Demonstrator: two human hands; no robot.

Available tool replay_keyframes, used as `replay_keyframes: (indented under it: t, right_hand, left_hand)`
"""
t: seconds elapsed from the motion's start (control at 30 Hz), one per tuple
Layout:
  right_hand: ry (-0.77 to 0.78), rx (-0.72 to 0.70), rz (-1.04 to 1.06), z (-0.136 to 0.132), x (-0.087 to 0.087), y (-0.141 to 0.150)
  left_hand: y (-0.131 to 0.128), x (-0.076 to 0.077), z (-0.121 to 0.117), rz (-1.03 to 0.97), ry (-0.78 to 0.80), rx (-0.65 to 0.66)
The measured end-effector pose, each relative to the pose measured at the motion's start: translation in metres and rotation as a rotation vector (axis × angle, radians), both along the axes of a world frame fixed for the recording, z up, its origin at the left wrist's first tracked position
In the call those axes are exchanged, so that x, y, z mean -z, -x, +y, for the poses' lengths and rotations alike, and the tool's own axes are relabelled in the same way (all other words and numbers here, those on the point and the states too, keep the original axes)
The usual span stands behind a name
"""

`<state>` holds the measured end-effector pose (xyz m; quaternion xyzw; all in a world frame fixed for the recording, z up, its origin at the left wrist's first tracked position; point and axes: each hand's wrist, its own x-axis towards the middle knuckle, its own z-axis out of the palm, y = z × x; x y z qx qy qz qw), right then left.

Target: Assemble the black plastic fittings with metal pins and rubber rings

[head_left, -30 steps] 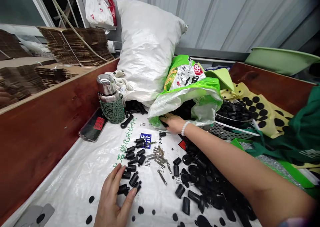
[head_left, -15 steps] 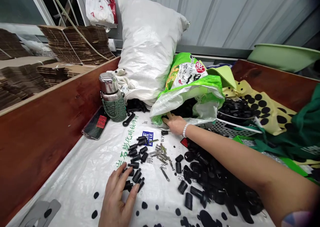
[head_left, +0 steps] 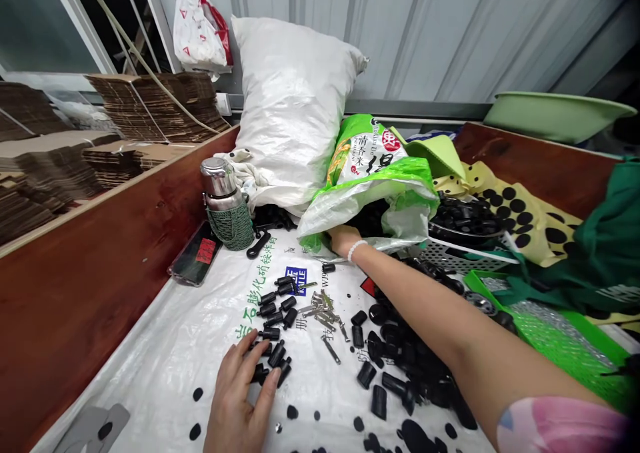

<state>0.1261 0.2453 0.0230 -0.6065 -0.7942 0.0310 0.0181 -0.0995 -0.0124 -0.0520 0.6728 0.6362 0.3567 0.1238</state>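
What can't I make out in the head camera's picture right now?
Head view:
Right hand: fingers and any grip hidden by the green bag.
Dark contents inside that bag: too shadowed to identify.
Left hand: wrist cut off by the bottom edge.
Gray flat object: also cut off there.

Your left hand (head_left: 235, 400) curves, thumb (head_left: 266, 396) apart from fingers (head_left: 254, 361); ahead and right of it, your right hand (head_left: 344, 240) reaches out, fingertips hidden.

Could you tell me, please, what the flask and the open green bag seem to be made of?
Flask: probably stainless steel, polished, from its mirror-like highlights.
Open green bag: probably plastic, glossy and printed, from its thin, crinkled, shiny rim; film or weave is unclear.
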Motion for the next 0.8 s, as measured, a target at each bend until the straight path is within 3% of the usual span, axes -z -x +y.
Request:
replay_keyframes:
  t: [0.13, 0.23, 0.43, 0.53, 0.67, 0.8]
  right_hand:
    - [0.054, 0.010, 0.133, 0.001, -0.026, -0.015]
    - [0.108, -0.040, 0.216, -0.021, -0.037, -0.028]
    - [0.136, -0.188, 0.312, -0.084, -0.026, -0.038]
    - [0.089, -0.176, 0.357, -0.094, -0.024, -0.038]
    - [0.043, -0.160, 0.483, -0.099, -0.035, -0.046]
    - [-0.007, -0.150, 0.578, -0.134, -0.041, -0.051]
  left_hand:
    - [-0.002, -0.003, -0.002, -0.016, -0.005, -0.021]
    - [-0.004, -0.008, -0.002, -0.027, -0.020, -0.028]
    - [-0.007, -0.015, -0.003, -0.076, -0.015, -0.030]
    - [-0.008, -0.014, -0.004, -0.103, 0.027, -0.033]
    - [-0.007, -0.014, -0.006, -0.143, 0.074, -0.042]
    - [-0.008, -0.018, -0.010, -0.149, -0.123, -0.082]
